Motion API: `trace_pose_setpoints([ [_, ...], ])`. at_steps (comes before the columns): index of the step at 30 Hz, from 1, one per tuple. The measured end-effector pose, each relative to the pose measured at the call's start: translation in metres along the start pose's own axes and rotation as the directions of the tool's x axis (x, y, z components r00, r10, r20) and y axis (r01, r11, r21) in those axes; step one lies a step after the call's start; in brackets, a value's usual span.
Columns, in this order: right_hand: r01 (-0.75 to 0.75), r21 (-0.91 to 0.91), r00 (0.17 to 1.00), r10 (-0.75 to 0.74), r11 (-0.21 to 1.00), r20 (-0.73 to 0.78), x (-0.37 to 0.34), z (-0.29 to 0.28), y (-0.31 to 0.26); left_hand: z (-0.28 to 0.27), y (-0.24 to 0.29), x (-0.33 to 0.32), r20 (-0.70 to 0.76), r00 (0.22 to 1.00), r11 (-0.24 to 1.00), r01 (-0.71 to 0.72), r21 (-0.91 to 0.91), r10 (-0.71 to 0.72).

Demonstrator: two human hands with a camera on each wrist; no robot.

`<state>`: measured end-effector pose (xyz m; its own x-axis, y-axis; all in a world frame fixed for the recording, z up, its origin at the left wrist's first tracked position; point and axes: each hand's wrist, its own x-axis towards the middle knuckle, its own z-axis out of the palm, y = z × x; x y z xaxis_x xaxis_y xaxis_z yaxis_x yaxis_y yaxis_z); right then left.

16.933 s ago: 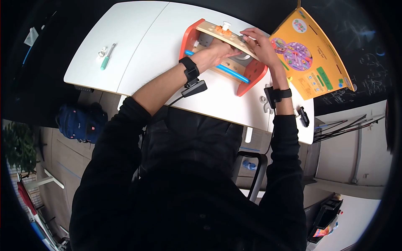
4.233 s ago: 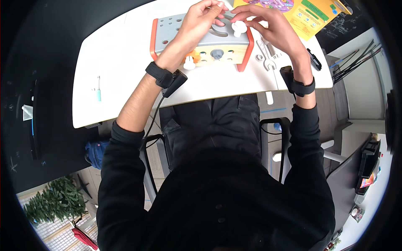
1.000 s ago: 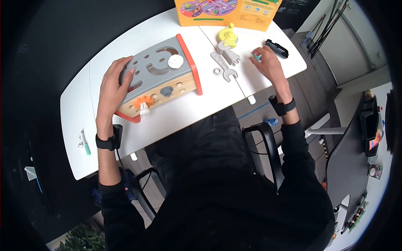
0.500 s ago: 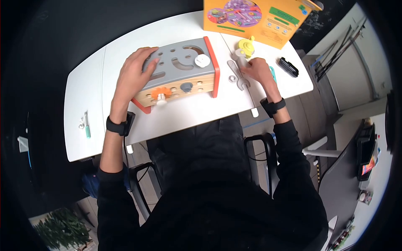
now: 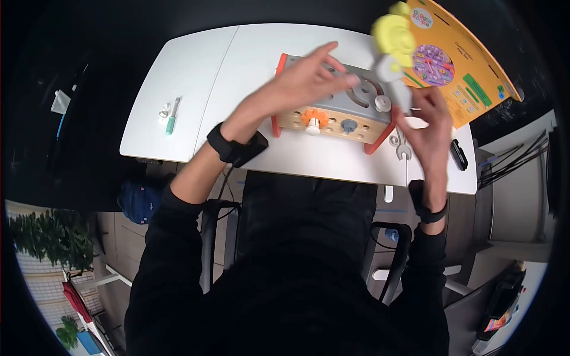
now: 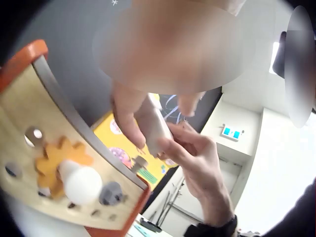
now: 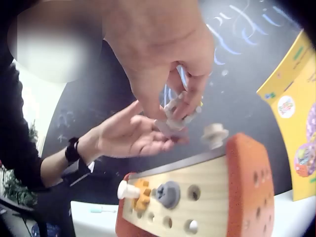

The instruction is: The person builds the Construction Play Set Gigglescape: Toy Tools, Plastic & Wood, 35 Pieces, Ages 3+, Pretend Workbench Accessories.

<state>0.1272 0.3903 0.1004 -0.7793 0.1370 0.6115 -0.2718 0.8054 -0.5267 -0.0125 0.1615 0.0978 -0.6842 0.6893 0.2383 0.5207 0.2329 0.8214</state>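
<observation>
My right hand (image 5: 428, 127) grips a long grey toy piece (image 5: 399, 89) with a round yellow part (image 5: 395, 40) at its far end, blurred and raised above the right end of a toy workbench (image 5: 380, 132). In the left wrist view the grey piece (image 6: 153, 126) shows between the two hands. My left hand (image 5: 306, 80) holds nothing; its fingers are spread over the bench's grey top, and in the right wrist view its palm (image 7: 128, 136) faces the piece. An orange gear (image 5: 314, 117) with a white bolt (image 5: 312, 127) and a grey bolt (image 5: 348, 126) sit in the wooden front.
A white knob (image 5: 383, 104) stands on the bench top's right end. To the right lie a grey wrench (image 5: 404, 148), a nut (image 5: 393, 140) and a black object (image 5: 459, 155). A yellow box (image 5: 475, 74) stands behind. A green-handled screwdriver (image 5: 171, 118) lies at the left.
My right hand has lifted the grey piece with its yellow part off the table. My left hand has left the bench top and moved right. The view has turned.
</observation>
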Motion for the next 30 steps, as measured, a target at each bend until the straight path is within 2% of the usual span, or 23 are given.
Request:
trace_pose_setpoints([
  [1, 0.104, -0.042, 0.995, -0.104, 0.994, 0.006, 0.001, 0.011, -0.009, 0.012, -0.005, -0.001, 0.049, 0.996, 0.974, -0.06, -0.218, 0.073],
  [2, 0.196, -0.035, 0.981, -0.196, 0.98, -0.007, 0.001, 0.025, -0.022, 0.02, -0.001, -0.003, 0.082, 0.984, 0.898, -0.108, -0.427, 0.157],
  [3, 0.222, -0.029, 0.975, -0.222, 0.975, 0.007, -0.001, 0.037, -0.03, 0.024, 0.003, -0.006, 0.051, 0.996, 0.874, -0.04, -0.485, 0.073],
  [4, 0.25, -0.062, 0.968, -0.249, 0.966, 0.019, -0.002, 0.045, -0.039, 0.02, 0.01, -0.01, 0.041, 0.996, 0.875, -0.045, -0.482, 0.074],
  [6, 0.214, -0.046, 0.977, -0.213, 0.976, 0.031, -0.006, 0.061, -0.043, 0.011, 0.021, -0.014, -0.085, 0.982, 0.91, 0.123, -0.397, -0.17],
  [7, 0.219, -0.043, 0.976, -0.218, 0.975, 0.032, -0.006, 0.062, -0.045, 0.005, 0.019, -0.013, -0.089, 0.976, 0.897, 0.147, -0.418, -0.201],
  [8, 0.203, 0.027, 0.979, -0.203, 0.979, 0.032, -0.005, 0.062, -0.046, -0.002, 0.01, -0.01, -0.092, 0.975, 0.897, 0.146, -0.417, -0.201],
  [10, 0.184, 0.096, 0.982, -0.188, 0.978, 0.035, -0.005, 0.063, -0.046, -0.02, -0.014, -0.003, -0.144, 0.99, 0.865, -0.074, -0.497, 0.002],
  [12, 0.205, -0.056, 0.975, -0.199, 0.977, 0.099, -0.009, 0.067, -0.037, -0.039, -0.025, 0.003, -0.289, 0.957, 0.928, -0.14, -0.345, 0.037],
  [13, 0.201, -0.055, 0.976, -0.195, 0.978, 0.098, -0.011, 0.068, -0.029, -0.05, -0.03, 0.007, -0.289, 0.954, 0.948, -0.161, -0.274, 0.078],
  [15, 0.343, -0.108, 0.897, -0.291, 0.933, 0.333, -0.012, 0.07, -0.013, -0.064, -0.038, 0.014, -0.281, 0.952, 0.963, -0.179, -0.2, 0.118],
  [17, 0.347, -0.075, 0.893, -0.305, 0.935, 0.33, -0.012, 0.076, -0.009, -0.068, -0.042, 0.018, -0.255, 0.942, 0.954, -0.261, -0.145, 0.219],
  [18, 0.352, -0.043, 0.889, -0.32, 0.935, 0.328, -0.011, 0.078, -0.007, -0.07, -0.045, 0.019, -0.249, 0.944, 0.955, -0.257, -0.146, 0.215],
  [20, 0.363, -0.053, 0.888, -0.328, 0.93, 0.324, -0.008, 0.08, 0.001, -0.067, -0.059, 0.024, -0.137, 0.968, 0.974, -0.221, -0.058, 0.211],
  [21, 0.387, -0.064, 0.881, -0.348, 0.92, 0.32, -0.005, 0.08, 0.004, -0.063, -0.08, 0.032, -0.148, 0.933, 0.941, -0.336, -0.029, 0.329],
  [22, 0.376, -0.063, 0.885, -0.338, 0.924, 0.32, -0.003, 0.08, 0.006, -0.061, -0.075, 0.032, -0.139, 0.936, 0.943, -0.332, -0.034, 0.325],
  [24, 0.355, -0.002, 0.883, -0.335, 0.935, 0.329, 0.0, 0.078, 0.011, -0.059, -0.066, 0.031, -0.176, 0.964, 0.977, -0.21, -0.049, 0.198],
  [26, 0.332, 0.017, 0.887, -0.318, 0.943, 0.335, 0.002, 0.077, 0.013, -0.056, -0.065, 0.034, -0.129, 0.97, 0.978, -0.207, 0.017, 0.208],
  [28, 0.326, 0.012, 0.889, -0.311, 0.945, 0.335, 0.003, 0.077, 0.013, -0.051, -0.063, 0.032, -0.15, 0.963, 0.966, -0.198, 0.163, 0.223],
  [30, 0.332, 0.018, 0.891, -0.32, 0.943, 0.322, 0.003, 0.078, 0.014, -0.051, -0.067, 0.03, -0.143, 0.96, 0.963, -0.218, 0.156, 0.241],
])
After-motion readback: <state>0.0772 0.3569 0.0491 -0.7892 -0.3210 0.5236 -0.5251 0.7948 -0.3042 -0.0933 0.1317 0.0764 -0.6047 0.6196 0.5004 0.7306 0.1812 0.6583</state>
